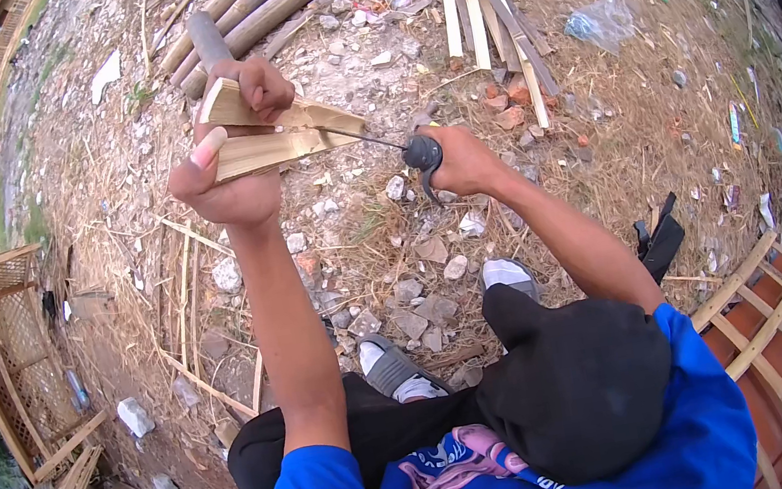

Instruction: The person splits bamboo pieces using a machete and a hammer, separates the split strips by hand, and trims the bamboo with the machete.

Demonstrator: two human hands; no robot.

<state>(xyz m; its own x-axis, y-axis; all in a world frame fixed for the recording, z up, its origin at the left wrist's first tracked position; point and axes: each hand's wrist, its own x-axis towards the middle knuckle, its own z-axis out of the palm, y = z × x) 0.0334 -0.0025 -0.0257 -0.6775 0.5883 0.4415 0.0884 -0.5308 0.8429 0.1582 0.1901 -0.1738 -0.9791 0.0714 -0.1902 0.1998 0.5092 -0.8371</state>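
Note:
My left hand (236, 189) grips a piece of pale, freshly split wood (271, 149), its thumb pressed along the near side. A second split face (229, 105) spreads apart from the first, both pointing right. Curled fingers (259, 90) show over the far side of the wood; whether they belong to my left hand I cannot tell. In my right hand (467, 160) is the black handle (422, 153) of a blade, which has a curved guard. Its thin dark blade (370, 138), seen nearly edge-on, runs left to the split wood, where its end is hidden.
Round logs (275, 9) lie at the top, beside split strips (476, 4). Stones (410, 323) and straw cover the ground by my sandals (395, 370). Lattice panels stand left (15, 331) and lower right (776, 318). A clear plastic bag (603, 22) lies upper right.

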